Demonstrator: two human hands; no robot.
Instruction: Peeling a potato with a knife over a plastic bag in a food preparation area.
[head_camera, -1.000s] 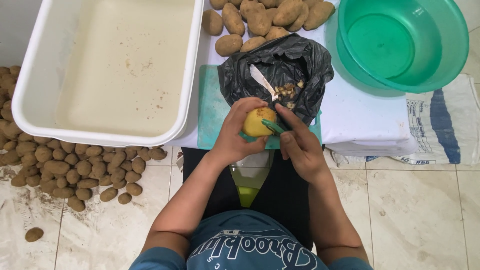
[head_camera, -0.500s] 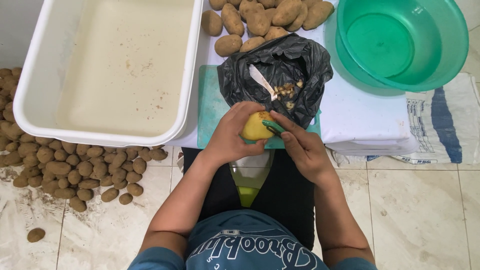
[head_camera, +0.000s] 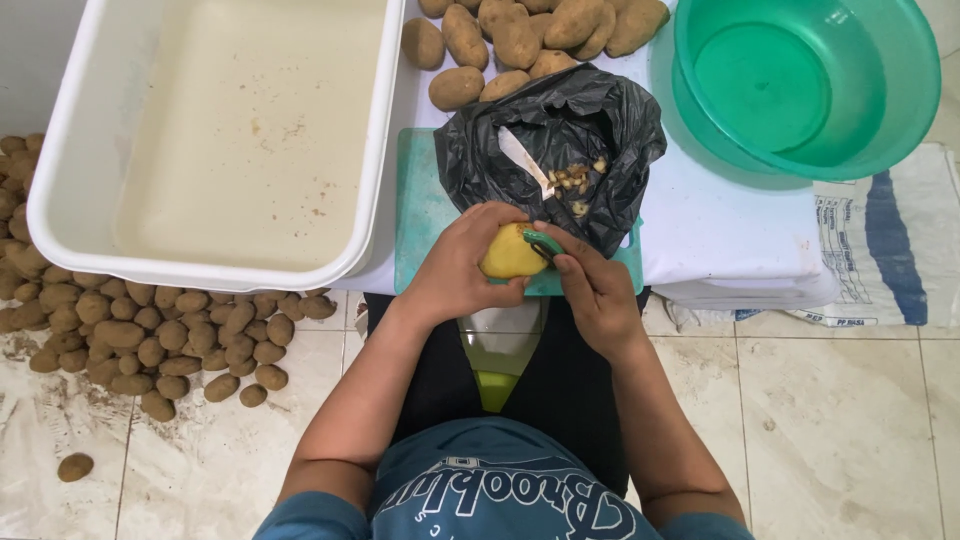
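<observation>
Both bare forearms reach forward from the near edge and draw together at the middle. The left hand (head_camera: 455, 270) is cupped, its fingers (head_camera: 480, 222) curled over the far side and closed in a grasp. The right hand (head_camera: 595, 290) sits just right of it, fingers bent inward in a pinch, thumb pointing left toward the other hand.

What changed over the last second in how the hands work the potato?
Very little. The left hand has kept its hold on the half-peeled potato, turning it slightly, and the right hand still presses the green peeler against it, a touch higher. The black bag, white tub and green basin stayed put.
</observation>
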